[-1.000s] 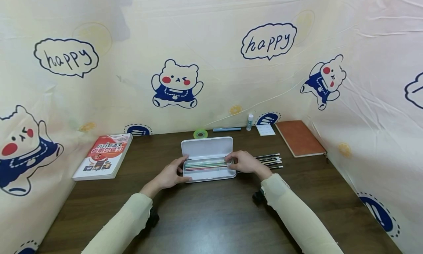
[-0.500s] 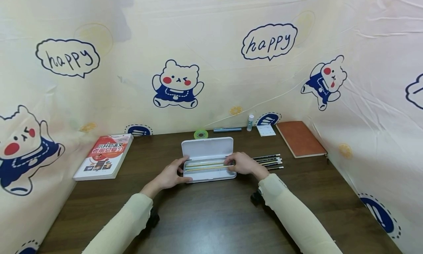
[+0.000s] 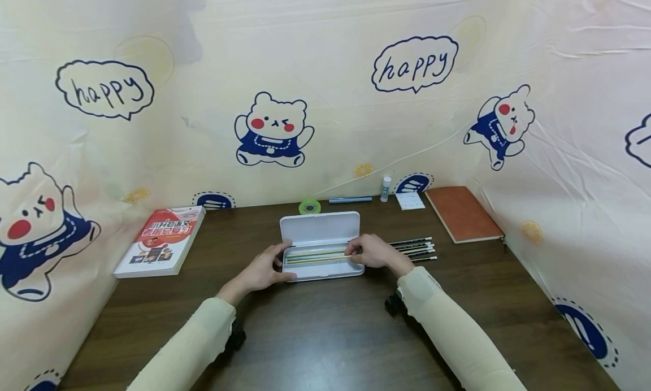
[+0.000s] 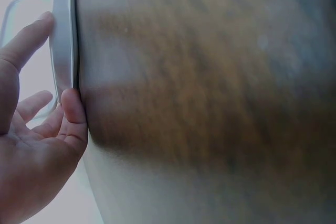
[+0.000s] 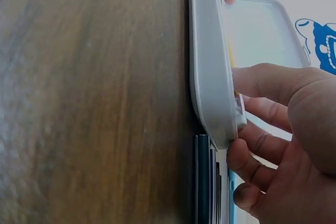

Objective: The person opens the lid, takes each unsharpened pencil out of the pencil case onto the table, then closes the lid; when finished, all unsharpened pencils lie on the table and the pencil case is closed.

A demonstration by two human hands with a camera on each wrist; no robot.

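A white pencil case [image 3: 325,273] lies with its lid [image 3: 320,226] raised, and several slim pencils [image 3: 310,258] lie lengthwise inside it. My left hand [image 3: 260,268] holds the case's left end; in the left wrist view the thumb lies along the front wall and the fingers bend round the end. At the case's right end, my right hand [image 3: 373,251] pinches a yellow pencil [image 5: 231,53] between thumb and fingers, just over the rim. The fingertips partly hide the pencil's end. More pencils [image 3: 414,245] lie on the table right of the case, partly behind that hand.
Behind the case sit a roll of green tape [image 3: 309,207], a blue pen [image 3: 350,200], a glue stick [image 3: 385,189] and white paper [image 3: 409,200]. A brown notebook [image 3: 463,213] lies at the back right, a thick book [image 3: 159,241] at the left. A patterned cloth backdrop surrounds the table.
My right hand has shifted slightly left, its fingers closer together. Inside the case, a yellow pencil shows at the front where red and green ones showed. My left hand stays put.
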